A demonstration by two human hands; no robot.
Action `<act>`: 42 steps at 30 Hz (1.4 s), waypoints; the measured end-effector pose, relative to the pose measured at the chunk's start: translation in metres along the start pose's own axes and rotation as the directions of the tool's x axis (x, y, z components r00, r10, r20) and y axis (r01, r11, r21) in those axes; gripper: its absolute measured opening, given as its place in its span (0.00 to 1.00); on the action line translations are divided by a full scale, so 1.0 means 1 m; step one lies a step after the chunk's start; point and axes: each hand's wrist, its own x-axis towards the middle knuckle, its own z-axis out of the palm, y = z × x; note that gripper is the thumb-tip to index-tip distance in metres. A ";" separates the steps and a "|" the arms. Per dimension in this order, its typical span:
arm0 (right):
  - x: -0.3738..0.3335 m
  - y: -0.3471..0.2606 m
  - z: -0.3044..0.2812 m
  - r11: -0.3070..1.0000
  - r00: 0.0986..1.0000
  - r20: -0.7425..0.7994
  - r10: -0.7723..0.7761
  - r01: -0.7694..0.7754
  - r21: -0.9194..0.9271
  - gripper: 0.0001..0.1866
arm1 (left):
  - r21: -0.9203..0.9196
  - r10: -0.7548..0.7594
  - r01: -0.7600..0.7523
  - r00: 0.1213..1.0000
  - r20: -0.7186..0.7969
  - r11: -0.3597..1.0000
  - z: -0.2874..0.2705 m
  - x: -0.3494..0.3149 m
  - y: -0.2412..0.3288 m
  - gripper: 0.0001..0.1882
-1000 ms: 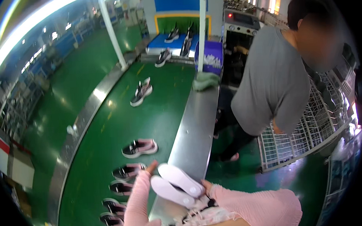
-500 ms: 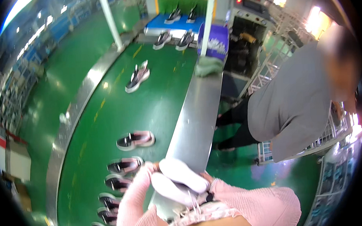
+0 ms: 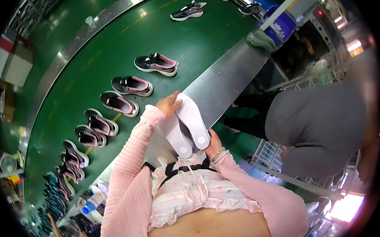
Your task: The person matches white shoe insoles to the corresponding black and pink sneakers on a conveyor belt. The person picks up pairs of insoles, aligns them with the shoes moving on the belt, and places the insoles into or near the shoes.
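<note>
Two pale pinkish-white shoe insoles are in my hands close in front of my body: one insole (image 3: 191,115) on the right, the other insole (image 3: 172,133) on the left and slightly lower. Each has a small round mark at its heel end, which points toward me. My left hand (image 3: 169,104) grips the far, toe ends with its fingers closed. At the heel of the right-hand insole, my right hand (image 3: 213,143) is closed along the outer edge; some of its fingers are hidden underneath.
Black and pink sneakers (image 3: 155,64) stand in a row on the green belt (image 3: 123,49) to my left. A metal ledge (image 3: 226,74) runs beside the belt. On the right, a person in grey (image 3: 317,125) stands by wire racks. A purple bin (image 3: 279,27) sits at the far right.
My view has swung, bringing more of the sneaker row on the left into sight. Both insoles remain in my hands, and the round marks at their heels now show.
</note>
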 end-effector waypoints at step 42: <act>0.047 -0.074 0.034 -0.036 0.808 0.573 -0.141 0.574 -0.818 0.42 | -0.279 -0.222 -0.105 0.375 -0.900 0.954 0.064 -0.082 -0.088 0.20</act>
